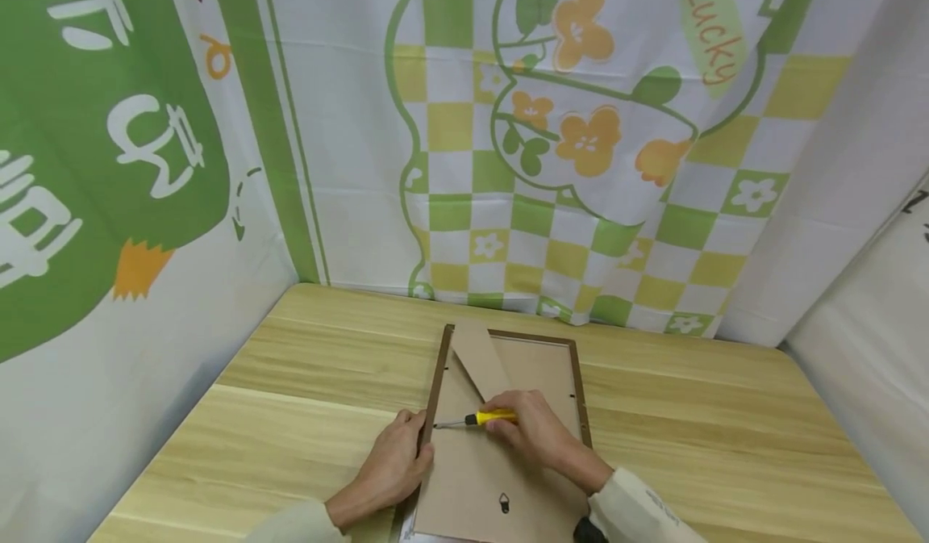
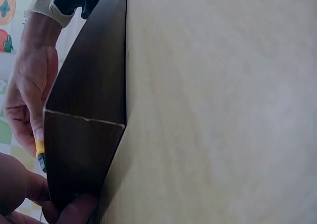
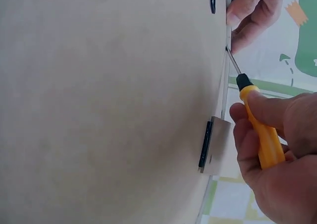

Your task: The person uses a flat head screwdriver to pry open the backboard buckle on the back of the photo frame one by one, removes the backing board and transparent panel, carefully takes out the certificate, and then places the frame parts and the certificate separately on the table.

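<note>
Works at a wooden table (image 1: 689, 430) with a printed curtain (image 1: 450, 135) beyond its far edge. Grips, with left hand (image 1: 392, 462), the left side of a picture frame (image 1: 578, 372) lying toward that edge, backing board (image 1: 464, 482) inside; holds a screwdriver (image 1: 489, 418) in right hand (image 1: 539, 432).
</note>
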A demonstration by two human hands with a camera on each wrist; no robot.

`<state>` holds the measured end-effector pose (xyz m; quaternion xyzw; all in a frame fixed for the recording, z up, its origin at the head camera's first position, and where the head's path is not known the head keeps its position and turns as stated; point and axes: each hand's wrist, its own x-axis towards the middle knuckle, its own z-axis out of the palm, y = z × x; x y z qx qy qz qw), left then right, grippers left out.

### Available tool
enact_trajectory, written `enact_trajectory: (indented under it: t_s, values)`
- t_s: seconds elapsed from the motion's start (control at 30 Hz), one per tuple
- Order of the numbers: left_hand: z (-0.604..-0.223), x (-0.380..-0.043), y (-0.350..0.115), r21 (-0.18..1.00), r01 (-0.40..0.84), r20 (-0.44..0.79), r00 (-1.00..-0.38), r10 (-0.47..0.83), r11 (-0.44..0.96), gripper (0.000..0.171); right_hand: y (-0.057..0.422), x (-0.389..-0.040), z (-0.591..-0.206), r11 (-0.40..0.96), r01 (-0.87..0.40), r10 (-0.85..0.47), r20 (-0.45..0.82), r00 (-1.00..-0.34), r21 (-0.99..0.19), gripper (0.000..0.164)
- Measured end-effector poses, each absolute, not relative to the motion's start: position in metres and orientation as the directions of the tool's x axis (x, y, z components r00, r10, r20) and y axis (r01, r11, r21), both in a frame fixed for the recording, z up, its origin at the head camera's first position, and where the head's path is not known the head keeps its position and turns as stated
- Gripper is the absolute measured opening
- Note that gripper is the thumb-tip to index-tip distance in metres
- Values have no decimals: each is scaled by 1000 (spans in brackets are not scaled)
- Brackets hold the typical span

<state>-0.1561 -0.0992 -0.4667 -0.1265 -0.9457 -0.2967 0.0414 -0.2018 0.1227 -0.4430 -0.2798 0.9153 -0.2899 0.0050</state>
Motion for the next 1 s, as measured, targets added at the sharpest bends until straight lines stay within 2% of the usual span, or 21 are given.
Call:
enact_trajectory:
  t_s: [0.17, 0.27, 0.37, 0.43, 0.5, 0.63, 0.73, 0.83, 1.0]
  values:
    - [-469, -157, -101, 579, 249, 144, -968, 203, 776, 47, 125, -204, -449, 612, -386, -428, 122, -896, -690, 25]
    - [-470, -156, -102, 596, 244, 137, -970, 202, 765, 48, 125, -206, -453, 506, -267, -368, 75, -927, -820, 30]
    - [-471, -156, -103, 603, 240, 136, -971, 199, 761, 48, 122, -205, -453, 425, -196, -344, 43, -938, -884, 27]
    - [-470, -156, -104, 603, 238, 136, -971, 196, 762, 48, 114, -202, -447, 434, -223, -339, 71, -938, -873, 22]
    - [-470, -157, -105, 594, 243, 146, -970, 194, 767, 48, 102, -196, -436, 495, -329, -362, 153, -920, -805, 17]
    - [-469, -157, -107, 590, 260, 155, -966, 209, 764, 46, 67, -182, -410, 588, -578, -498, 310, -810, -565, 12]
    - [-470, -156, -105, 594, 274, 155, -962, 227, 757, 41, 46, -175, -400, 597, -640, -556, 325, -765, -484, 12]
    - [-471, -158, -103, 601, 277, 155, -960, 231, 749, 41, 47, -179, -400, 589, -561, -503, 280, -818, -582, 10]
    - [-470, -161, -103, 611, 255, 151, -967, 207, 749, 46, 87, -198, -413, 497, -327, -400, 122, -908, -803, 18]
